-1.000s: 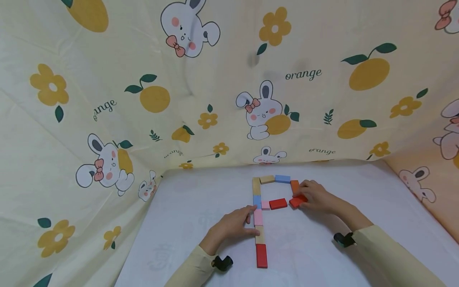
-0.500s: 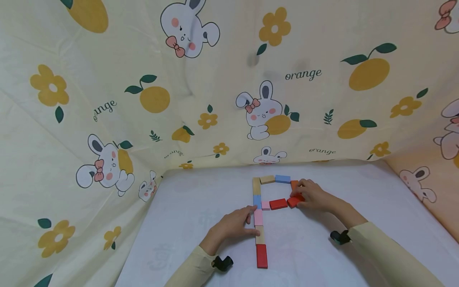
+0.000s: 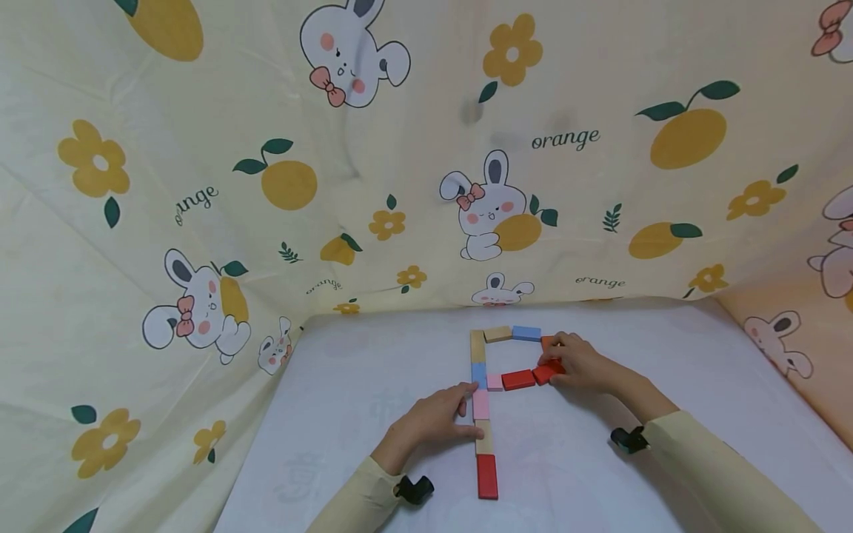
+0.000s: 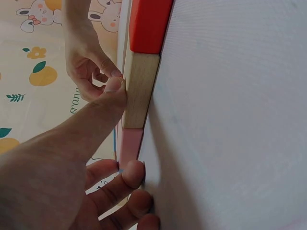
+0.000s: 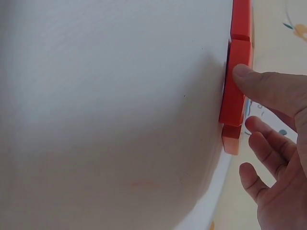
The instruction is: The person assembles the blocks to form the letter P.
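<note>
Small rectangular blocks lie end to end on a white tabletop [image 3: 586,474], as a straight column with a loop at its upper right. My right hand [image 3: 581,364] pinches a red block [image 3: 545,375] at the loop's lower right corner; its thumb presses the near side in the right wrist view. That block meets another red block [image 3: 518,380] on its left and an orange block [image 3: 547,341] beyond. My left hand [image 3: 426,423] rests beside the column, its thumb touching a plain wooden block [image 4: 140,88]. Its index fingertip is by a blue block [image 3: 478,371] and a pink block [image 3: 481,405].
A red block [image 3: 488,477] ends the column nearest me. Wooden blocks [image 3: 497,334] and a blue block [image 3: 526,334] form the loop's top. A patterned cloth [image 3: 413,148] with rabbits and oranges hangs behind the table and at both sides.
My right hand has moved slightly left with the red block, and the gap to the neighbouring red block has closed. My left hand stays in place.
</note>
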Tool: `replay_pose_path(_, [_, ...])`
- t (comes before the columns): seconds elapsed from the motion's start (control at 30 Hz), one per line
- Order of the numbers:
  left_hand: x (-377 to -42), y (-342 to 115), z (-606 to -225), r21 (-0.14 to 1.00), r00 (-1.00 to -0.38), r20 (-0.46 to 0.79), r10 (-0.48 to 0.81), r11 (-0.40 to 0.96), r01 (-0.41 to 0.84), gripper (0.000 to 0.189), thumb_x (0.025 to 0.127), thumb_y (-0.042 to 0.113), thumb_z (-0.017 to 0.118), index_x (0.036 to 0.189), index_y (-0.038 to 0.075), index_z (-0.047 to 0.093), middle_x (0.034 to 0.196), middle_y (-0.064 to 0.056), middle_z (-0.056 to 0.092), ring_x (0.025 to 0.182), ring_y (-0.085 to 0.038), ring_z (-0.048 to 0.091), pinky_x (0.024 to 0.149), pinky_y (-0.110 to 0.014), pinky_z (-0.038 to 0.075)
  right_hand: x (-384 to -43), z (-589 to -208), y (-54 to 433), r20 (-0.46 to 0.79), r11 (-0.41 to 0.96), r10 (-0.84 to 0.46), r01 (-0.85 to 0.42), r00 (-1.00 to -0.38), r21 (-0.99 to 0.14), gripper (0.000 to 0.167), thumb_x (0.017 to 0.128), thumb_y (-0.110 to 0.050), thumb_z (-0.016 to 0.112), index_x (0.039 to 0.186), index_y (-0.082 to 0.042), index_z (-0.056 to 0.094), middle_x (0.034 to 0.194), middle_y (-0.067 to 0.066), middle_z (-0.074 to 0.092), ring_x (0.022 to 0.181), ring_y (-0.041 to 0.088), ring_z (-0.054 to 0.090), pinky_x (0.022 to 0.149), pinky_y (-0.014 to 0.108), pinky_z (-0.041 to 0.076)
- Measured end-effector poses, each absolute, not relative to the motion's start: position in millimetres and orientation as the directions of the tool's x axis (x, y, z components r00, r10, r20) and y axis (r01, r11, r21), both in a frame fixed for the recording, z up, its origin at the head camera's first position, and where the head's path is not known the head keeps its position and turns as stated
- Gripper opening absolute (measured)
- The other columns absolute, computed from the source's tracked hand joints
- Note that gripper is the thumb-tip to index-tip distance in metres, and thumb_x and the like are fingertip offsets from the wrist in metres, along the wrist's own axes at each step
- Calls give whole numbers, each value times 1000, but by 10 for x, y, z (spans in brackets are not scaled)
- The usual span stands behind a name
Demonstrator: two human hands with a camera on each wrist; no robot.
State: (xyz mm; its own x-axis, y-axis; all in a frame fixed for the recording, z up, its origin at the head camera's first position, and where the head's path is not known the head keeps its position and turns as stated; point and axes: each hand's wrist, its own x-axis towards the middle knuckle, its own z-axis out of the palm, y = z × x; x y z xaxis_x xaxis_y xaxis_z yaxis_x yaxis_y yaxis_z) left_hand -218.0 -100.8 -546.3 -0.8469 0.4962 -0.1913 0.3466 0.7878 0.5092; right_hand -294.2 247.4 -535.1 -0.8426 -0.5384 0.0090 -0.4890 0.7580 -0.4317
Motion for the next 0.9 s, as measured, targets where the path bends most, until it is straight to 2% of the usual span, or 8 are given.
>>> replay_pose_path(0.9, [-2176,-1003,-5464,503,-851,-193,488,794,341,94,86,57,87,164,24,45,93,9,54,81,-4,50,65,-25,40,-2967,-5381,2461,-1,755,-535,-478,-845,-450,31,88,-17,89,115,-24,78,130,11,58,119,31,51,91,45,50])
